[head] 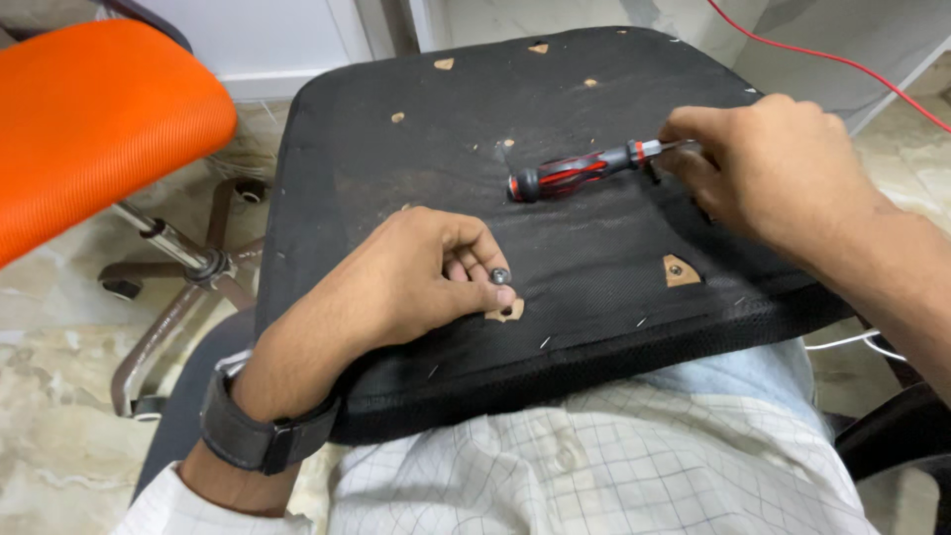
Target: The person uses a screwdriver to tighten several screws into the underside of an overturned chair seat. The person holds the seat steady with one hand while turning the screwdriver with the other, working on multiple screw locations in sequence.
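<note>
**A:** Where's the screwdriver [584, 169], and which way does it lie?

**B:** On the black underside of the seat pad [416, 168] that rests across the person's lap. Its long axis runs nearly level across the pad, tilted a little: the rounded black butt of the handle points toward the pad's middle and slightly toward the person, while the shaft end points to the pad's right edge and slightly away. The handle is black with red stripes.

**A:** Who has hold of it?

**B:** The right hand [768, 168] is curled over the shaft end, fingers closed about the metal tip; the tip itself is hidden under them.

**A:** And the left hand [411, 277]?

**B:** It rests on the pad's near part, thumb and forefinger pinched on a small grey bolt [500, 275], held just above a tan hole patch [507, 312] near the pad's front edge. A dark wristband sits on that wrist.

**A:** What's the pad like?

**B:** Dusty black fabric, stapled along the near edge, with several small tan holes; another tan patch [681, 270] lies to the right of the bolt.

**A:** Around the pad?

**B:** Left of it stands an orange chair [89, 119] on a brown wheeled base, over a marbled pale floor. Beyond the pad's far right corner a red cable [832, 59] crosses the floor.
</note>
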